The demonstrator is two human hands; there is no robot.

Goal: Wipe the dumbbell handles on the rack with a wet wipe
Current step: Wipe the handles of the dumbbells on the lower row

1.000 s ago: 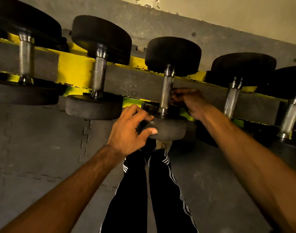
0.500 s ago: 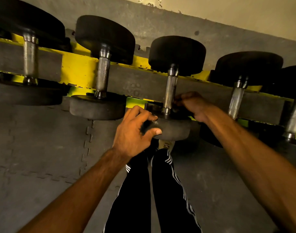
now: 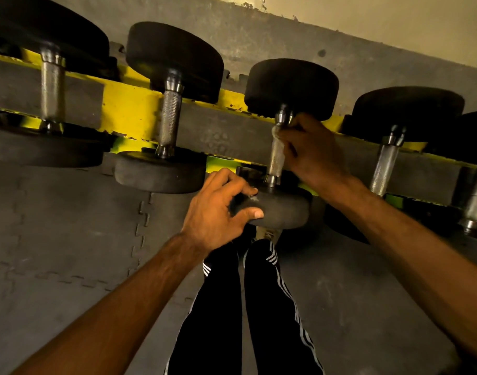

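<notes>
Several black dumbbells with knurled steel handles lie across a yellow rack [image 3: 129, 109]. My left hand [image 3: 218, 212] grips the near rubber head [image 3: 283, 208] of the middle dumbbell, thumb under its rim. My right hand [image 3: 310, 150] is wrapped round the upper part of that dumbbell's handle [image 3: 275, 161]. A pale wet wipe [image 3: 277, 131] shows between its fingers and the steel. The handle's lower part is bare.
Neighbouring dumbbell handles stand to the left [image 3: 171, 120] and right [image 3: 385, 166]. A further one [image 3: 52, 90] is at far left. Grey interlocking floor mats [image 3: 69, 239] lie below the rack. My legs in black striped trousers [image 3: 259, 307] stand close to the rack.
My right hand has slid up the middle handle from near the lower head to the upper end, and the wipe now shows. My left hand keeps its grip on the near head.
</notes>
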